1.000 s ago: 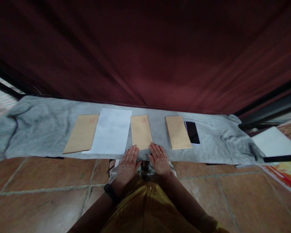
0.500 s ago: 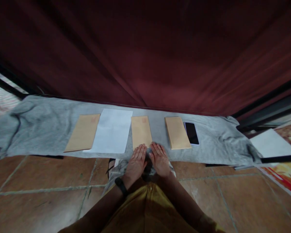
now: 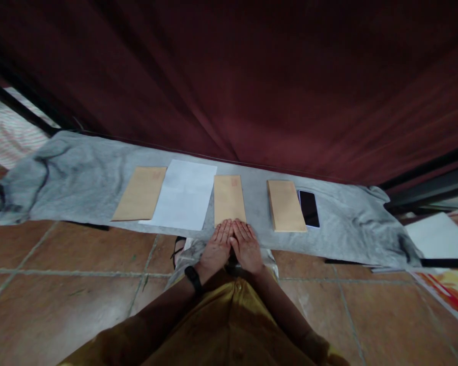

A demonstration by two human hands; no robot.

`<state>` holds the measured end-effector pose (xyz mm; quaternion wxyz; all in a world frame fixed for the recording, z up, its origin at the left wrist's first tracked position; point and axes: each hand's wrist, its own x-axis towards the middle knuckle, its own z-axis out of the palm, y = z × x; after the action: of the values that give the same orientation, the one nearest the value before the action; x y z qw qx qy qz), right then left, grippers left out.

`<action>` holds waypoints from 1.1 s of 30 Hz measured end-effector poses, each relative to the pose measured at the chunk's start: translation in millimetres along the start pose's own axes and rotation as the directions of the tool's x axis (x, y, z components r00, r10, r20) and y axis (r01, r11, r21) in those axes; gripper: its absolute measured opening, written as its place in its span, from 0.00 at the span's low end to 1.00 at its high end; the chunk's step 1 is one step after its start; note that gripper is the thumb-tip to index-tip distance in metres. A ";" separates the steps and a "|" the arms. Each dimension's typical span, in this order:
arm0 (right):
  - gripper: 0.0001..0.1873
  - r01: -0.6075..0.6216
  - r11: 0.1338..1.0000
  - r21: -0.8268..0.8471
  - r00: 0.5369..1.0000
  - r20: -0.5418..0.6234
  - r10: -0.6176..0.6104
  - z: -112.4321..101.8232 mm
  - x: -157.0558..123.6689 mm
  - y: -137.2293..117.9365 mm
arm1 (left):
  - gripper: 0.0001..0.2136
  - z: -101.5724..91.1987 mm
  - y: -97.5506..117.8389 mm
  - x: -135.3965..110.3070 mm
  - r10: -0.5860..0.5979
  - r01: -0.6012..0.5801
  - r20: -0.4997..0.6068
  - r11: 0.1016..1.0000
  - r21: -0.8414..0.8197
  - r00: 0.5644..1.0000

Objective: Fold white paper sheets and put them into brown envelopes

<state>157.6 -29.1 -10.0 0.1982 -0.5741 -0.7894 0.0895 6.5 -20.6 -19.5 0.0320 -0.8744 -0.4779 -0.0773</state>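
A brown paper envelope [image 3: 229, 198] with a faint red mark near its top lies straight ahead of me on the grey cloth. Across its near edge rest the fingertips of my left hand [image 3: 216, 247], stretched out and flat. My right hand [image 3: 246, 249] lies beside it, also flat, its fingers on the envelope's near right corner. The two hands touch or nearly touch at the index fingers. Neither hand grips anything. To the left are a white sheet of paper [image 3: 183, 195] and another brown envelope [image 3: 140, 194], side by side.
Right of my hands lies a thick stack of brown envelopes [image 3: 288, 206], with a dark-screened phone [image 3: 309, 208] against it. The grey cloth [image 3: 343, 218] covers a narrow surface. Behind it hangs a dark red curtain [image 3: 229, 101]. White paper [image 3: 438, 236] is at far right.
My right hand has moved left, closing the gap to my left hand, and its fingers are now on the envelope's near edge. The camera view has turned slightly.
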 end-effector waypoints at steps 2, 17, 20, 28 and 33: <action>0.27 -0.006 1.000 -0.022 1.000 -0.009 0.006 1.7 -1.5 1.2 | 0.35 -3.5 -3.1 -2.3 -0.002 0.002 0.023 1.000 -0.016 1.000; 0.27 -0.038 0.996 -0.078 0.997 -0.073 0.033 4.0 -8.1 6.7 | 0.30 -13.9 -19.8 -17.4 -0.112 0.111 0.000 0.991 -0.075 0.994; 0.27 -0.056 0.997 -0.058 0.996 -0.077 0.052 2.5 -8.5 7.1 | 0.26 -14.0 -24.6 -13.5 -0.153 0.137 -0.063 0.969 -0.204 0.986; 0.26 -0.105 0.994 -0.029 0.989 -0.106 0.101 0.4 -5.2 -0.1 | 0.22 -20.3 -46.2 25.2 -0.527 0.406 0.040 0.602 -0.688 0.849; 0.26 -0.113 0.993 -0.019 0.987 -0.113 0.110 -0.4 -3.7 -1.5 | 0.22 -27.5 -44.1 46.9 -0.639 0.462 0.267 0.157 -0.873 0.721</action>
<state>157.5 -33.1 -9.8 0.2297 -0.6239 -0.7447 0.0583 -8.5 38.6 14.6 -0.4348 -0.4979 -0.6355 -0.3991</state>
